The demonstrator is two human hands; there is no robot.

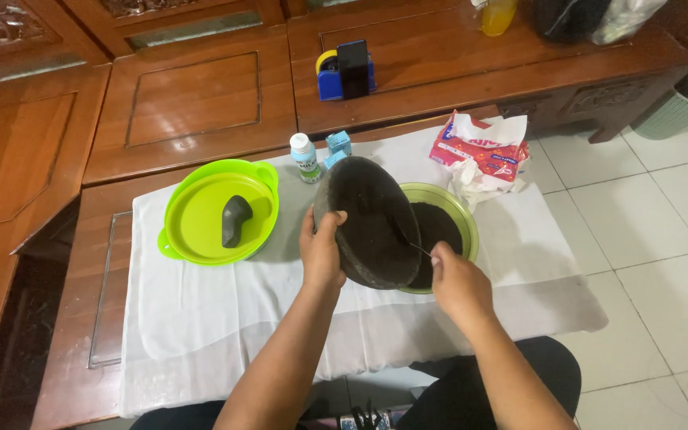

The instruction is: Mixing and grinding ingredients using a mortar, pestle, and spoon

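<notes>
Two bare hands at work over a white cloth [216, 318] spread on the low wooden counter [65, 382]. Nearest, forearms rising from the lower edge above dark trousers. Left hand [322, 251] wrapped around the near rim of a dark round stone slab [368, 219], thumb on the upper edge, fingers hidden behind it; grip tight on the slab, held tilted on edge. Right hand [457, 279] pinched shut on a thin metal pick [417, 248], its tip touching the slab's lower right face. Just behind and under the slab, an olive-green bowl [462, 219] resting on the cloth, dark powder inside, the slab leaning over it. Left of the hands, well apart, a lime-green round lid [201, 215] with a small dark stone piece [235, 220] lying in it. Farther back, a small white bottle with a teal cap [306, 157] and a light blue box [338, 146] at the cloth's far edge. To the right, a red and white tissue pack [479, 147] with crumpled tissue beside it. Farthest, a blue tape dispenser [345, 72] on the wooden cabinet top [439, 56].
</notes>
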